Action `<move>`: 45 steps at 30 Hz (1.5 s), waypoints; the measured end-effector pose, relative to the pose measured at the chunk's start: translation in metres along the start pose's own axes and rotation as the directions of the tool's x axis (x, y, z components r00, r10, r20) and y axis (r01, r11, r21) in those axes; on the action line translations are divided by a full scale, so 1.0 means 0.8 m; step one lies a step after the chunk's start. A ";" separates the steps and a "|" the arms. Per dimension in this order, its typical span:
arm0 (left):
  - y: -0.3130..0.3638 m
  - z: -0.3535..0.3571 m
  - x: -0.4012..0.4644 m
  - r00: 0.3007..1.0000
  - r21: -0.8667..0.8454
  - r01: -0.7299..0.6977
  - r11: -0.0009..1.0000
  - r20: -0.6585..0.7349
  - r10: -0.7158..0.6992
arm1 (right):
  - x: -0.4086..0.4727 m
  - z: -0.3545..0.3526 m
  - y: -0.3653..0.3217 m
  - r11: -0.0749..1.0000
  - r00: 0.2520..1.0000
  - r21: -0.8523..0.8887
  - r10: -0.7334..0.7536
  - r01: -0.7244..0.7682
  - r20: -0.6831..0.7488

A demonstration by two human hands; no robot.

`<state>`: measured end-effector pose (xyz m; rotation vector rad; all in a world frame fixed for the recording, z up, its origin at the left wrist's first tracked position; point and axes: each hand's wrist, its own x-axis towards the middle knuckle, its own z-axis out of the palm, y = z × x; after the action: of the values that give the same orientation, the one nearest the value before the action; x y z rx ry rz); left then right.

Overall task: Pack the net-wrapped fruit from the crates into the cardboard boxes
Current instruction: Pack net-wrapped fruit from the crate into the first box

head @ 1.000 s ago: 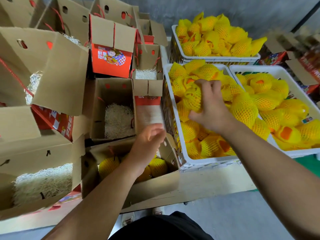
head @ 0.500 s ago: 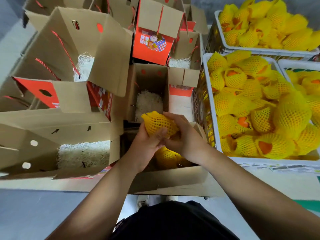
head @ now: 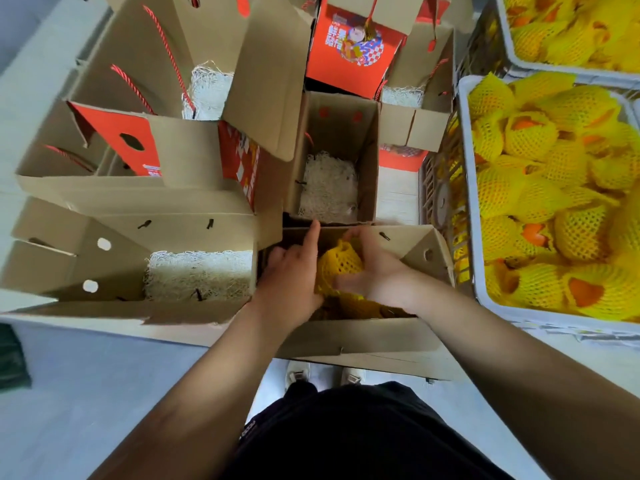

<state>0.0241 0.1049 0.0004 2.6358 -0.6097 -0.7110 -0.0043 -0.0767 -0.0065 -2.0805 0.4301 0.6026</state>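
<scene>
Yellow net-wrapped fruit (head: pixel 337 263) held between left hand (head: pixel 289 282) and right hand (head: pixel 375 275), inside the nearest cardboard box (head: pixel 363 336); best lowered snugly beside fruit already packed, netting unsnagged

Both hands (head: pixel 291 271) (head: pixel 372 271) hide most of the net-wrapped fruit (head: pixel 337 263) and the floor of the near box (head: pixel 426 244). The right crate (head: pixel 465 188) and the far crate (head: pixel 502 26) are cut by the frame edge. The print on the red box (head: pixel 349 46) is blurred.
</scene>
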 end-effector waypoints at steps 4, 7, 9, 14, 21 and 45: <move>0.010 -0.009 -0.013 0.997 0.353 0.064 0.934 -0.070 -0.042 | 0.016 0.035 0.013 0.972 0.978 -0.116 0.209 -0.204 0.030; 0.000 -0.025 -0.014 0.996 0.431 0.061 0.900 -0.086 -0.027 | 0.029 0.047 0.010 0.940 0.953 -0.211 0.291 -0.269 0.080; -0.005 -0.024 -0.013 0.999 0.498 0.034 0.867 -0.011 -0.033 | 0.033 0.055 0.002 0.952 0.955 -0.173 0.273 -0.251 0.118; -0.010 -0.009 0.000 0.989 0.586 0.015 0.810 0.108 -0.097 | 0.039 0.091 -0.012 0.849 0.987 -0.528 0.114 -0.038 0.113; -0.016 0.001 0.004 0.994 0.585 0.051 0.809 0.046 -0.097 | 0.031 0.064 -0.022 0.886 0.985 -0.461 0.112 -0.039 0.132; -0.003 0.002 -0.001 0.995 0.510 -0.026 0.859 -0.071 0.072 | 0.016 -0.012 0.000 0.951 0.970 -0.252 -0.126 0.177 0.208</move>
<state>0.0237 0.1070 -0.0015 3.0959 -0.9477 -0.4577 0.0084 -0.0858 -0.0091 -2.2604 0.0785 0.7936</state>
